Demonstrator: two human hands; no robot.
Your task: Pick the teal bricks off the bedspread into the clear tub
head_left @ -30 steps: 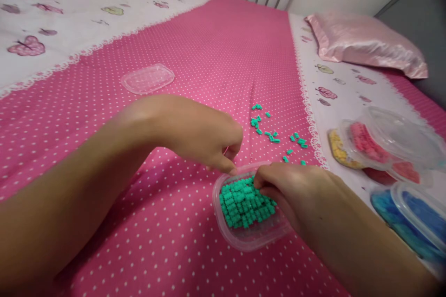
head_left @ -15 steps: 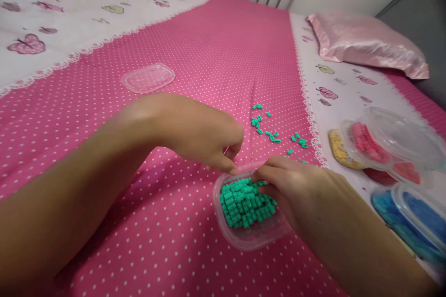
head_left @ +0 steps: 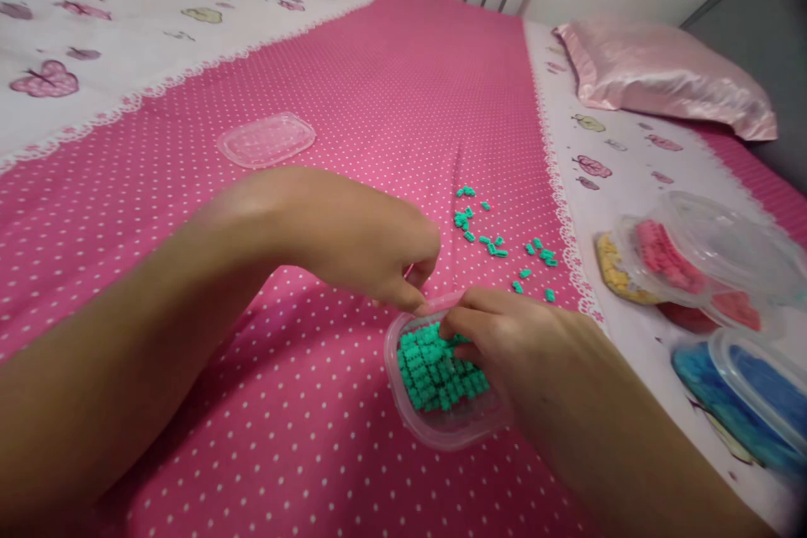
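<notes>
Inside the clear plastic rounded tub, small green plastic blocks are already packed in rows, seemingly most of them; scattered loose green blocks are left beyond it. Tub's far rim is touched by the curled left hand, grip can't be told. Right hand is held over the tub, fingers bent together onto blocks, any pinched piece hidden
</notes>
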